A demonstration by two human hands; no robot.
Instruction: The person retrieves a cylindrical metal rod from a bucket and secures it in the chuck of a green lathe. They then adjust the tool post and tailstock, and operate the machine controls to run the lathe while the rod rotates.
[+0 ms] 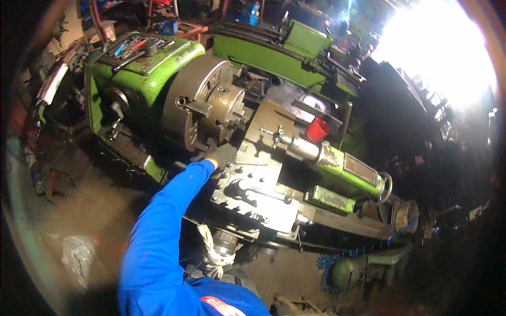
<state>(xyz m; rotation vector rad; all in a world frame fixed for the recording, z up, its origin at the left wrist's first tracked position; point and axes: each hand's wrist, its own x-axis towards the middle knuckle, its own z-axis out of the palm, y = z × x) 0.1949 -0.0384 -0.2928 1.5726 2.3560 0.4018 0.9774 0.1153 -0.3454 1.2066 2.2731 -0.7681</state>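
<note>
My left hand [224, 155], in a dark grey glove with a yellowish cuff, reaches out to a green lathe. It is between the lower edge of the large chuck [176, 108] and the steel tool post block [253, 197], close to both. Its fingers are in shadow, so their grip is unclear. A smaller jawed chuck [224, 102] is mounted at the centre of the large one. Facing it, a drill chuck with a drill bit [275, 137] sticks out of the green tailstock [350, 169]. My right hand is out of view.
Several hand tools [132, 48] lie on the green headstock [153, 81]. A red cup [317, 129] stands behind the tailstock quill. A pale rag [213, 258] hangs below the carriage. Handles and a handwheel [386, 188] stick out. Strong light glares at upper right.
</note>
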